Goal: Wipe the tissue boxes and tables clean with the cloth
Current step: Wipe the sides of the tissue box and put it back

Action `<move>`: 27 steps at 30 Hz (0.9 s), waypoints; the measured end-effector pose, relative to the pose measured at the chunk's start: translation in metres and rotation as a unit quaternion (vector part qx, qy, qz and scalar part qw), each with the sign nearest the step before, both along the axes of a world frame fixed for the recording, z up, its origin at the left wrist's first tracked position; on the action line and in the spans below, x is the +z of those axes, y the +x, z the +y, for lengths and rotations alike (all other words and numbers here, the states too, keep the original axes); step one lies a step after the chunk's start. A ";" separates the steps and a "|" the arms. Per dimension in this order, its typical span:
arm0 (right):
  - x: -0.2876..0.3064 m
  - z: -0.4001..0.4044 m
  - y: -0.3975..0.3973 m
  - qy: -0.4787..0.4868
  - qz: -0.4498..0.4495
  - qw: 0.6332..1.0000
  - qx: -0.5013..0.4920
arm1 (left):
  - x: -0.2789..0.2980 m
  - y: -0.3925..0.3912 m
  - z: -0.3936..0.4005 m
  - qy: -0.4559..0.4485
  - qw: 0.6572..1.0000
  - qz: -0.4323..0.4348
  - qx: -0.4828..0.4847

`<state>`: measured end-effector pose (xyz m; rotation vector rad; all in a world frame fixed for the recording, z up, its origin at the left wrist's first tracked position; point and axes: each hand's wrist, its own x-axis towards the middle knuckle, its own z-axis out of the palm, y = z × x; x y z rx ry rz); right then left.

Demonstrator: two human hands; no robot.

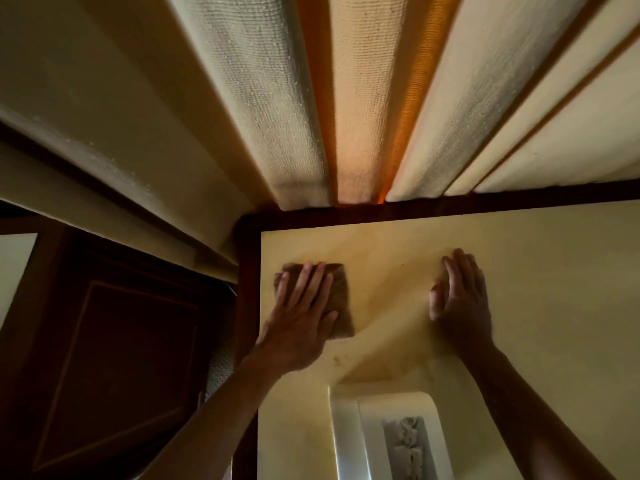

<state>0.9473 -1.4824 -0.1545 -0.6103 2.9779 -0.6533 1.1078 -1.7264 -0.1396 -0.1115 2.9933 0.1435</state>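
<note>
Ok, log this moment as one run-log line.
step: wiping table | left hand: flat, pressing cloth near far-left corner | right hand: flat on tabletop | tissue box: near edge, untouched

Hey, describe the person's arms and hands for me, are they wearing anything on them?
Both forearms are bare as far as the frame shows: no sleeves, gloves, watch or bracelet in view. The left hand and right hand show no rings, though the light is dim.
</note>
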 end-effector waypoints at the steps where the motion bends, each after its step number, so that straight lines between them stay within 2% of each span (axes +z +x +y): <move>1: 0.000 0.000 0.000 -0.001 0.001 1.000 0.001 | 0.000 0.015 -0.008 -0.007 1.000 -0.002 0.014; 8: 0.001 0.001 0.002 -0.005 0.002 1.000 -0.003 | 0.001 0.072 -0.022 -0.035 0.999 -0.010 0.025; 22: 0.002 0.001 0.001 -0.013 -0.012 1.000 -0.008 | -0.002 -0.014 0.033 -0.027 0.985 0.008 -0.169; 27: 0.008 -0.001 0.001 -0.041 -0.047 0.998 -0.021 | -0.002 -0.028 0.040 -0.009 0.983 -0.014 -0.181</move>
